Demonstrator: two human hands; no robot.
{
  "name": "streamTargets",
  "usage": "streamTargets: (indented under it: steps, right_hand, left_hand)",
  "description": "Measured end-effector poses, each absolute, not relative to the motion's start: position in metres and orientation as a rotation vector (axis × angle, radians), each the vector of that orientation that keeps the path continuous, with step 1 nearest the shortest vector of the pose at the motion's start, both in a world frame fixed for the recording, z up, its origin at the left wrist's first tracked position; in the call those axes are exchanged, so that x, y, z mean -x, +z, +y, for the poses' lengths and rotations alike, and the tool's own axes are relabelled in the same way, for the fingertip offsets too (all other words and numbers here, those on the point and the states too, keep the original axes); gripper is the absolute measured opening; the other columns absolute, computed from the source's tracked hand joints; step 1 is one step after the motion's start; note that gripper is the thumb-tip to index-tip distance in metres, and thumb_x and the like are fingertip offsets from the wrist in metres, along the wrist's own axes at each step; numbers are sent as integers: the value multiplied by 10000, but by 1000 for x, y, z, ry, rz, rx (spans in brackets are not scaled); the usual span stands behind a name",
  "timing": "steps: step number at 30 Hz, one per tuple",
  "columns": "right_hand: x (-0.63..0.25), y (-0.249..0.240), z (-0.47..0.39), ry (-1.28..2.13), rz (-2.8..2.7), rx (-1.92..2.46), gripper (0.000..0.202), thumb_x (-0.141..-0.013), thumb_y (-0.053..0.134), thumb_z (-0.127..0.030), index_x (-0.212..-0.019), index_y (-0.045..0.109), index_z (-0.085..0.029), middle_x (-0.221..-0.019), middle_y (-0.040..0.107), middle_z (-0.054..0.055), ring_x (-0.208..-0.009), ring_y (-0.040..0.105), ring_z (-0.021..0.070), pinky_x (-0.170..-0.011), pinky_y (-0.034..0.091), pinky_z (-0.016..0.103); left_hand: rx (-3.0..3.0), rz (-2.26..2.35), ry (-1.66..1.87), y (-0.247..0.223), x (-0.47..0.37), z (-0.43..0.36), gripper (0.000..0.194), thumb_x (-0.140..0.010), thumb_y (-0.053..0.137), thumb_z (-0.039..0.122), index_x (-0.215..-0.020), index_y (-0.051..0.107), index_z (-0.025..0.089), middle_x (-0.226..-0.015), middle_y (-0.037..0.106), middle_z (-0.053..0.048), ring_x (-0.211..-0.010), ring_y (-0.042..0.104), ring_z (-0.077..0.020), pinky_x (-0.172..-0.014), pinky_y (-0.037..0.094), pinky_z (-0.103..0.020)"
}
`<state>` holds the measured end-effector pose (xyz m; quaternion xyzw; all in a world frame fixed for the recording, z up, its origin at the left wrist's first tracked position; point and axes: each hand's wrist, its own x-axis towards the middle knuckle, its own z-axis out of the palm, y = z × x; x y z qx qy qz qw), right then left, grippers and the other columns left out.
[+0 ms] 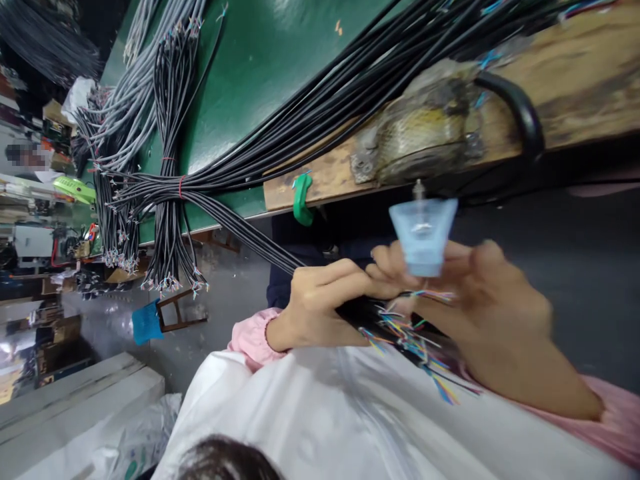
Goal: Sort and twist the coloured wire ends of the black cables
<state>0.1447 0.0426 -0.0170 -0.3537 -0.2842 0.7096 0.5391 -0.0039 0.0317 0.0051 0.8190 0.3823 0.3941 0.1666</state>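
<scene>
A bundle of black cables (250, 237) runs from the bench edge into my left hand (327, 300), whose fingers are wrapped around it near its end. Past that hand, stripped ends with thin coloured wires (415, 343) fan out over my lap. My right hand (490, 313) is curled and slightly blurred, its fingers closed at the coloured wires of one cable end. Just in front of these fingertips is a pale blue plastic cup (424, 237), fixed on the metal shaft of a small motor (425, 127). The cup hides part of my right fingers.
The motor is mounted on a wooden board (575, 87) along the green bench (250, 60). A green clamp-like piece (303, 199) hangs on the board's edge. More black cables (173, 100) and grey cables (127, 113) lie bundled at the left. A blue-topped stool (147, 321) stands below.
</scene>
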Motion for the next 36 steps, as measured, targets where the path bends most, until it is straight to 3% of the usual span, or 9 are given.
streamTargets:
  steps: [3, 6, 10, 12, 15, 19, 26, 30, 36]
  right_hand:
    - [-155, -17, 30, 1541, -789, 669, 406, -799, 701, -618, -566, 658, -288, -437, 476, -1, -433, 476, 160, -428, 404, 307]
    - [-162, -17, 22, 1439, -1028, 739, 400, -845, 706, -545, -534, 678, -296, -443, 552, 8, -444, 530, 172, -516, 477, 356]
    - [-164, -21, 15, 1202, -1058, 1161, 463, -839, 712, -584, -515, 623, -265, -522, 589, 19, -517, 566, 176, -531, 447, 357]
    - [-163, -24, 11, 1003, -1072, 1303, 368, -867, 713, -488, -586, 630, -267, -568, 594, 15, -530, 549, 160, -504, 390, 335]
    - [-160, -24, 6, 768, -1227, 1204, 161, -870, 716, -291, -719, 660, -282, -669, 650, 20, -557, 555, 150, -479, 360, 316]
    - [-152, -15, 2, 571, -1376, 987, 62, -879, 709, -235, -840, 708, -283, -780, 691, 47, -609, 601, 155, -455, 394, 293]
    - [-142, -8, 9, 493, -1399, 979, 168, -862, 694, -120, -777, 640, -255, -665, 627, 5, -576, 571, 133, -488, 429, 279]
    - [-142, -12, 10, 530, -1313, 1010, 206, -842, 704, -107, -716, 603, -236, -637, 607, -9, -548, 550, 113, -483, 427, 262]
    - [-143, -8, 9, 830, -1195, 1043, 150, -845, 703, -178, -745, 629, -262, -609, 607, -13, -509, 545, 133, -437, 405, 272]
  left_hand:
    - [-2426, 964, 973, 13, 15, 36, 366, -1003, 529, 402, -875, 767, 156, -789, 690, -17, -664, 632, -51, -604, 524, -160]
    - [-2408, 936, 886, 19, 25, 41, 373, -1003, 522, 422, -915, 783, 172, -861, 707, -32, -751, 666, -75, -685, 567, -194]
    - [-2360, 911, 946, 10, 34, 38, 461, -1007, 453, 466, -897, 758, 138, -750, 713, -25, -629, 633, -78, -610, 549, -192]
    - [-2372, 951, 926, 1, 38, 33, 436, -986, 485, 474, -896, 759, 146, -728, 723, -24, -597, 624, -84, -569, 525, -188]
    - [-2409, 1044, 812, -8, 42, 24, 358, -934, 588, 471, -960, 770, 164, -735, 735, -23, -602, 632, -87, -562, 502, -182]
    - [-2397, 1101, 752, -3, 39, 19, 294, -906, 650, 429, -967, 755, 161, -743, 724, -11, -616, 634, -77, -563, 480, -172]
    - [-2432, 1062, 758, 20, 31, 28, 131, -911, 600, 204, -924, 717, 147, -755, 721, 5, -650, 663, -66, -593, 514, -151]
    - [-2380, 1025, 862, 18, 31, 26, 213, -956, 614, 334, -994, 706, 146, -851, 773, -31, -760, 721, -101, -703, 594, -198]
    - [-2431, 1133, 1037, 13, 23, 18, 267, -999, 548, 367, -1020, 704, 152, -875, 760, -34, -800, 724, -103, -739, 615, -216]
